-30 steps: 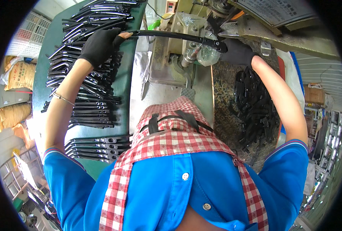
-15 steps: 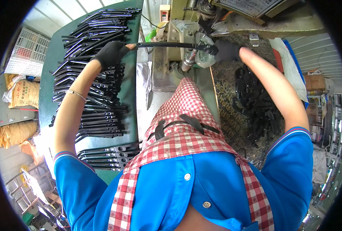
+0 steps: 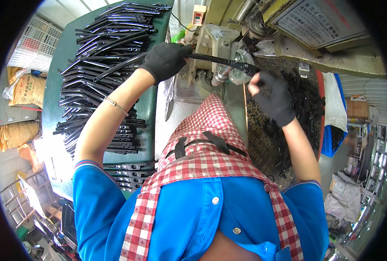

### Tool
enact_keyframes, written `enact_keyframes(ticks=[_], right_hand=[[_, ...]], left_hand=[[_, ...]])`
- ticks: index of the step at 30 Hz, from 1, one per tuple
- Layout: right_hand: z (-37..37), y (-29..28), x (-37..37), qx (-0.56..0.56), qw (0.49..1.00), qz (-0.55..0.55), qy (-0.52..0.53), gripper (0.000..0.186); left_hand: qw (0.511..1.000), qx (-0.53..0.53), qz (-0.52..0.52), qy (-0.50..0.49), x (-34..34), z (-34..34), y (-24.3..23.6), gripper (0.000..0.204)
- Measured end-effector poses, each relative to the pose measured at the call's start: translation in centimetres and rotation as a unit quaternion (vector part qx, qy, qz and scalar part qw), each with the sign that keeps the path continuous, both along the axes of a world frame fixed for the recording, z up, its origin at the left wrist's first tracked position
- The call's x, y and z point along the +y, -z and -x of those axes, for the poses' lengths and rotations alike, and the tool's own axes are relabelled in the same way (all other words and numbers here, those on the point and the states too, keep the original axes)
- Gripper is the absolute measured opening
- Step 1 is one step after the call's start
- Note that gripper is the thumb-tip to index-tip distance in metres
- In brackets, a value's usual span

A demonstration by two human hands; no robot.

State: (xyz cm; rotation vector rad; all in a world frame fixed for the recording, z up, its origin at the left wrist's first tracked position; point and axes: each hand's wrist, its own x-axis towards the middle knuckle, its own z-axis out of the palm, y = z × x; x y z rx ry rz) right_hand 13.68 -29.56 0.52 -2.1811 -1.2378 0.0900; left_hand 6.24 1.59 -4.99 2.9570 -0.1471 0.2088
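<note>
A bent black metal tube runs across in front of the machine, its flat end with holes at the right. My left hand, in a black glove with bare fingertips, is closed around its middle. The tube's other end reaches left over the piled tubes. My right hand, gloved the same way, is at the flat end with fingers curled. What lies in its fingers is hidden. Just below the tube stands a metal cylinder fixture, with clear plastic wrap beside it.
Many similar black tubes lie in rows on a green table at the left. Small black parts are heaped on the worn surface at the right. The green machine body overhangs the far right. A white crate is far left.
My left hand has slid right along the tube, from near its left part toward the machine. My right hand has come nearer and lower, and the tube now slopes down to the right.
</note>
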Motion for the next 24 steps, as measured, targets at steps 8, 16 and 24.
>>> enact_keyframes(ticks=[8, 16, 24], right_hand=[[-2.6, 9.2, -0.3, 0.225, 0.964, 0.123, -0.068, 0.016], [-9.8, 18.1, 1.0, -0.162, 0.985, 0.039, -0.047, 0.020], [-15.1, 26.0, 2.3, -0.085, 0.963, 0.231, 0.110, 0.028]], left_hand=[[0.998, -0.020, 0.050, 0.033, 0.5, -0.2, -0.3, 0.020], [0.993, -0.045, 0.064, 0.083, -1.6, -1.2, -0.9, 0.042], [0.984, 0.070, 0.154, 0.049, -0.9, 5.9, -3.1, 0.036]])
